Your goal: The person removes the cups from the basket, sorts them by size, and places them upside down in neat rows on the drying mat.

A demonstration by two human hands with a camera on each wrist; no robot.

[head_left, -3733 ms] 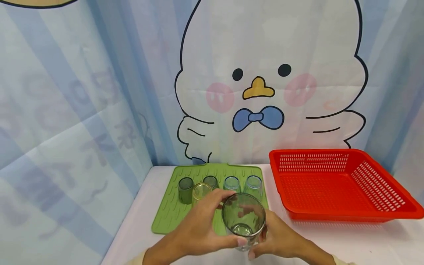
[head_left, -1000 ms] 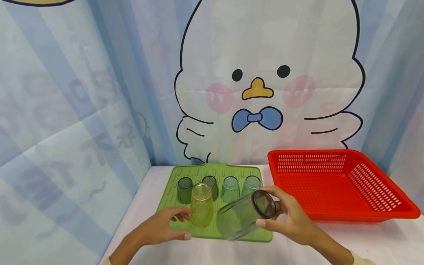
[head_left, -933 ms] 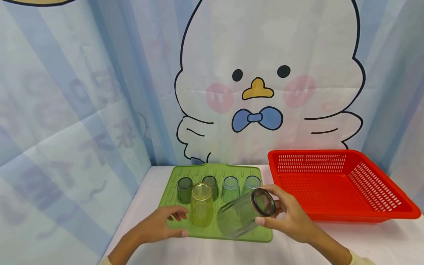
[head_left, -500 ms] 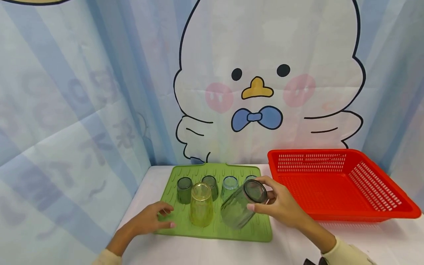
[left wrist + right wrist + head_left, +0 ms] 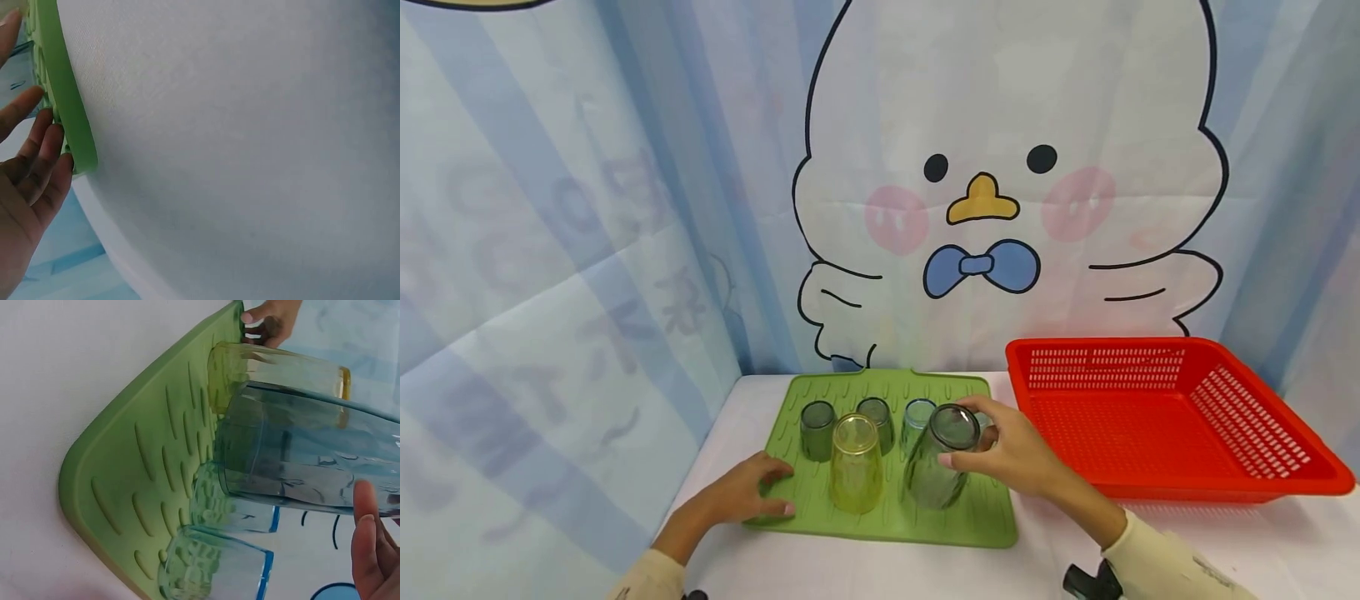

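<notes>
In the head view my right hand point(image 5: 1003, 446) grips a tall grey drinking glass point(image 5: 936, 475) near its base. The glass is upside down and slightly tilted, its rim low over the right part of the green drying mat point(image 5: 977, 517); whether the rim touches is unclear. My left hand point(image 5: 741, 492) lies at the mat's left front edge, and in the left wrist view its loosely bent fingers point(image 5: 59, 178) touch that edge. Beside the grey glass, a yellow glass point(image 5: 856, 471) stands upside down on the mat.
Two short dark glasses, one left point(image 5: 817, 433) and one behind the yellow glass point(image 5: 880, 421), stand inverted on the mat. Two blue-rimmed glasses point(image 5: 219, 565) stand behind the grey one. A red basket point(image 5: 1150, 433) sits to the right, with a printed curtain point(image 5: 850, 108) behind.
Both hands first held the grey glass, rim up. My left hand let go and moved left to the mat's edge. My right hand brought the glass, turned over, above the mat, more upright now.
</notes>
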